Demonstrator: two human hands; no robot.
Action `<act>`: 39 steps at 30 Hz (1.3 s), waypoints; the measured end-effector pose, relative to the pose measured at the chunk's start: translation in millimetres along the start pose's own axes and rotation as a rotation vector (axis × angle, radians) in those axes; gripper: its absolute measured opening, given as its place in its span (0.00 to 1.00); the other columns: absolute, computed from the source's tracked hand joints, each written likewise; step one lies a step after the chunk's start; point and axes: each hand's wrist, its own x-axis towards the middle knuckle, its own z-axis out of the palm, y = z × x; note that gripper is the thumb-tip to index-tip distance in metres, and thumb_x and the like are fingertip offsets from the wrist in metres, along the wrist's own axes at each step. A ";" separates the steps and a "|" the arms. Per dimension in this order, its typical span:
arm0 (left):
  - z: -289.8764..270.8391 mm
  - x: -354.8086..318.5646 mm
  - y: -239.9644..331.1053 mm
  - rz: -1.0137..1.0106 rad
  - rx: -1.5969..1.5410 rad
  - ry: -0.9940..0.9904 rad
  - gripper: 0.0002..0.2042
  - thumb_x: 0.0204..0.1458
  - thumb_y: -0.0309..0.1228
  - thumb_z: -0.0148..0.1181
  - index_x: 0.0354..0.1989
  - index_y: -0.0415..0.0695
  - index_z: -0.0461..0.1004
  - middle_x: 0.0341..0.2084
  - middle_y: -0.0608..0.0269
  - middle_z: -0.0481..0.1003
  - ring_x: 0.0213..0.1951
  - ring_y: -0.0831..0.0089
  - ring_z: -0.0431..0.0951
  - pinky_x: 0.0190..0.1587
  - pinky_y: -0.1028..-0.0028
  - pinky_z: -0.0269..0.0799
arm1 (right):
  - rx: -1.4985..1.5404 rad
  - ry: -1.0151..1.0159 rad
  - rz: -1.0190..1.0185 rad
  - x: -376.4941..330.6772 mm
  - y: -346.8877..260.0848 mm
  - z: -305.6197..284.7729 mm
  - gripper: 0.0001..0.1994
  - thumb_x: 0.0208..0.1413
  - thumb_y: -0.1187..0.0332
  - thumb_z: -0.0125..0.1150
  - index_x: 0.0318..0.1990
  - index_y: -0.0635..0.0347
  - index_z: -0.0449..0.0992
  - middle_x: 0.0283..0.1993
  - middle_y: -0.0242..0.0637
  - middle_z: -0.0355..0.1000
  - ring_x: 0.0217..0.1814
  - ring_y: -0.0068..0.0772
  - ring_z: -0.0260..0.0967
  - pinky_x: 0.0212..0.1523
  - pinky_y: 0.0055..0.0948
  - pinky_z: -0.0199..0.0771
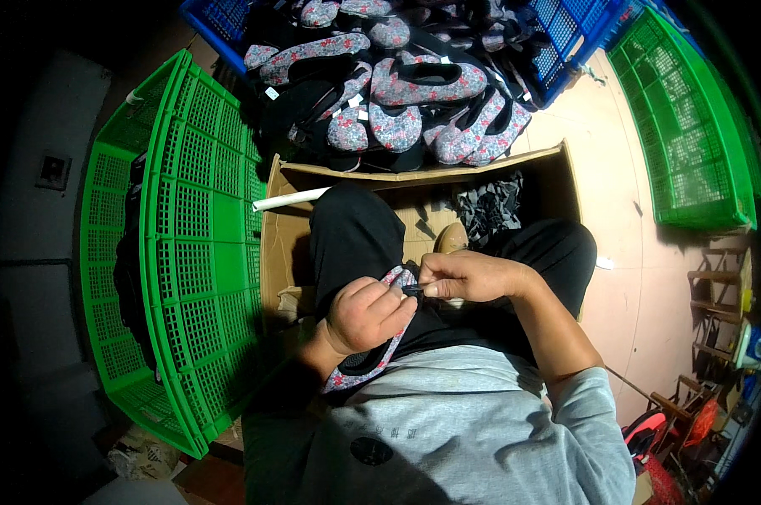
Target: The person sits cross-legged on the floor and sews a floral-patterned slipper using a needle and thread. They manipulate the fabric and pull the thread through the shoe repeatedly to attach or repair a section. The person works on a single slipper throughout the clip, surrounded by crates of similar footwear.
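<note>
I see the floral shoe upper point(365, 364) lying on the lap, long axis running diag. from lower left up to its tip. Left hand point(365, 316) curled round its middle; right hand point(469, 276) pinching a small black piece point(411, 289) at the tip, approx. touching.

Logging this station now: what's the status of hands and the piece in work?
Left hand grip shut on floral shoe upper. Right hand pinching its top edge. Nothing in the way.
</note>
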 end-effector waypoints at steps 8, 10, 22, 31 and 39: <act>2.5 -3.7 -0.3 0.008 0.017 0.008 0.09 0.46 0.28 0.60 0.35 0.41 0.77 0.28 0.60 0.73 0.28 0.70 0.74 0.31 0.73 0.71 | 0.089 -0.023 0.050 2.4 1.9 1.1 0.11 0.65 0.61 0.56 0.41 0.60 0.69 0.32 0.30 0.68 0.34 0.24 0.63 0.37 0.27 0.67; 2.7 -2.9 -0.3 0.009 0.016 0.011 0.08 0.45 0.28 0.60 0.35 0.41 0.77 0.28 0.60 0.73 0.28 0.70 0.74 0.31 0.73 0.71 | 0.137 -0.029 0.052 2.4 4.8 2.0 0.11 0.66 0.61 0.56 0.41 0.60 0.69 0.32 0.29 0.67 0.34 0.22 0.62 0.37 0.26 0.67; 3.2 -0.9 -0.7 0.013 0.013 0.010 0.08 0.46 0.28 0.60 0.35 0.41 0.77 0.28 0.61 0.73 0.28 0.70 0.73 0.30 0.73 0.71 | 0.328 -0.023 0.012 2.3 19.3 9.0 0.12 0.67 0.59 0.54 0.41 0.60 0.69 0.31 0.25 0.65 0.34 0.18 0.59 0.36 0.22 0.64; 3.7 -0.2 -0.9 0.009 0.013 0.009 0.08 0.46 0.28 0.60 0.35 0.41 0.77 0.28 0.61 0.73 0.28 0.70 0.73 0.31 0.73 0.71 | 0.465 -0.025 -0.007 3.4 30.5 15.6 0.11 0.68 0.60 0.53 0.40 0.58 0.68 0.30 0.23 0.63 0.32 0.17 0.56 0.34 0.20 0.61; 3.7 -1.4 -2.3 0.017 0.011 0.015 0.08 0.46 0.28 0.60 0.35 0.41 0.77 0.28 0.61 0.73 0.27 0.70 0.74 0.30 0.73 0.71 | 0.577 0.000 -0.027 3.6 36.1 20.7 0.10 0.68 0.61 0.52 0.40 0.59 0.68 0.29 0.23 0.60 0.30 0.16 0.54 0.32 0.19 0.58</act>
